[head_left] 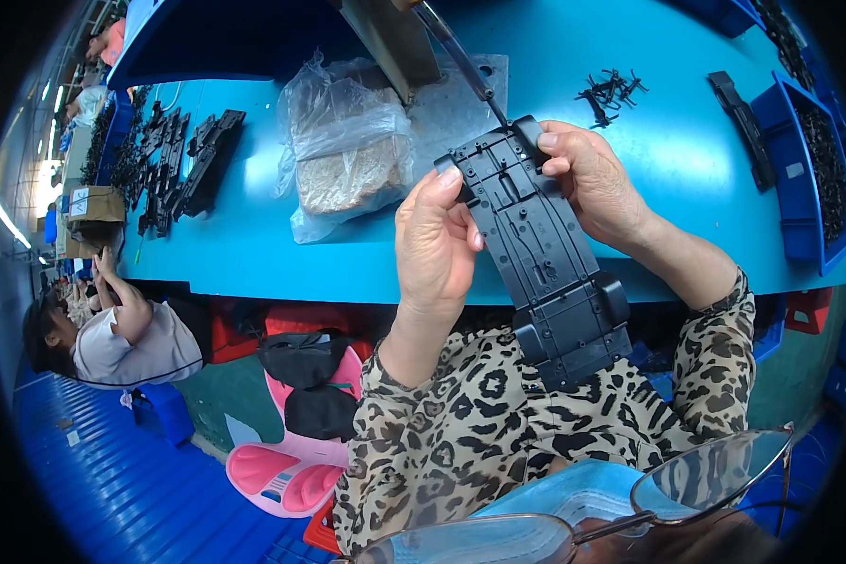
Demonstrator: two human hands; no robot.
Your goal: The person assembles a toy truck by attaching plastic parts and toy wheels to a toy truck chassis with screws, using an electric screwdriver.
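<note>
A long black plastic chassis [547,256], with raised wheel-arch-like corners and screw posts, is held up in front of my body at a slant. My left hand [432,246] pinches its far left corner, the thumb on top. On the far right corner, my right hand [600,183] grips with thumb and fingers. The thin metal tip of a screwdriver-like tool [465,68] comes down from above to the chassis's far edge; whether it touches cannot be made out. Behind it are a metal plate [489,80] and a plastic-wrapped block [348,160].
Small black parts [611,92] lie loose on the blue table [677,155]. Black plastic pieces [183,164] are piled at left. A blue bin [799,226] of dark parts and a long black piece [741,127] are at right. Another person [127,334] sits at left near a pink chair [287,475].
</note>
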